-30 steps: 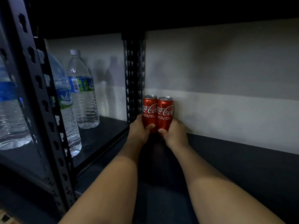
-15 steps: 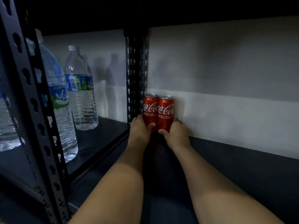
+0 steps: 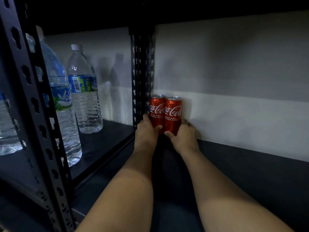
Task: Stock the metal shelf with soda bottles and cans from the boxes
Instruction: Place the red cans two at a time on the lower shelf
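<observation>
Two red cola cans stand upright and touching at the back of the dark shelf [image 3: 250, 173], against the wall. The left hand [image 3: 145, 133] wraps the left can [image 3: 156, 111]; the right hand [image 3: 184, 136] wraps the right can [image 3: 173, 113]. Water bottles [image 3: 85, 91] stand at nine o'clock.

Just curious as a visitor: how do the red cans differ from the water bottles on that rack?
The cans are short, red and opaque; the bottles are tall and clear with blue-green labels. Each can is gripped by a hand; the bottles stand untouched in the neighbouring bay. All stand upright on dark shelves.
</observation>
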Demonstrator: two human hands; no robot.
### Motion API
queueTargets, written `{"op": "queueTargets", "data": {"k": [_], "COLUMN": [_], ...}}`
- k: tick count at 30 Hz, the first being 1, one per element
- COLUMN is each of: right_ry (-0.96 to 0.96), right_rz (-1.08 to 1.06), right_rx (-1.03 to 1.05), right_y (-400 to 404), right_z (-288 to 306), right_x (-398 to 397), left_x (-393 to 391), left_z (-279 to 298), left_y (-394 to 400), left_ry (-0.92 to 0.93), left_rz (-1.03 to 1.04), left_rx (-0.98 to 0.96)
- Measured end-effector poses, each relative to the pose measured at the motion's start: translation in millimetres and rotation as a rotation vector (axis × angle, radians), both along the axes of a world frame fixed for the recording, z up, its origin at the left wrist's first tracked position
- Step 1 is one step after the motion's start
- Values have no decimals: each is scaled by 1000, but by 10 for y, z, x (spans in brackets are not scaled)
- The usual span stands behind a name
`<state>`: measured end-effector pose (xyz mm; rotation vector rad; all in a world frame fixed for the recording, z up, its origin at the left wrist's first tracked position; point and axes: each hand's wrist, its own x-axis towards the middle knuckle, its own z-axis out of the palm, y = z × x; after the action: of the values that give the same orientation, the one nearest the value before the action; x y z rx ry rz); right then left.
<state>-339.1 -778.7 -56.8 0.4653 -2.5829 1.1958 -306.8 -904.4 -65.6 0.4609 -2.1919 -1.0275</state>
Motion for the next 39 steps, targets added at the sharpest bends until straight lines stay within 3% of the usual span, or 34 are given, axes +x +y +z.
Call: {"op": "queueTargets", "data": {"k": [16, 24, 31, 39], "right_ry": [11, 0, -23, -39], "right_rz": [51, 42, 14, 7], "right_rx": [-67, -83, -83, -77], "right_y": [51, 148, 562, 1412], "right_z": [12, -15, -55, -85], "right_x": [43, 121, 604, 1726], "left_x": [29, 136, 660, 1858], "left_z": [5, 5, -6, 43], "left_y": [35, 59, 474, 1379], "left_ry": [-5, 31, -18, -126], "left_rz": [-5, 12, -55, -140], "left_rx": [-27, 62, 84, 45]}}
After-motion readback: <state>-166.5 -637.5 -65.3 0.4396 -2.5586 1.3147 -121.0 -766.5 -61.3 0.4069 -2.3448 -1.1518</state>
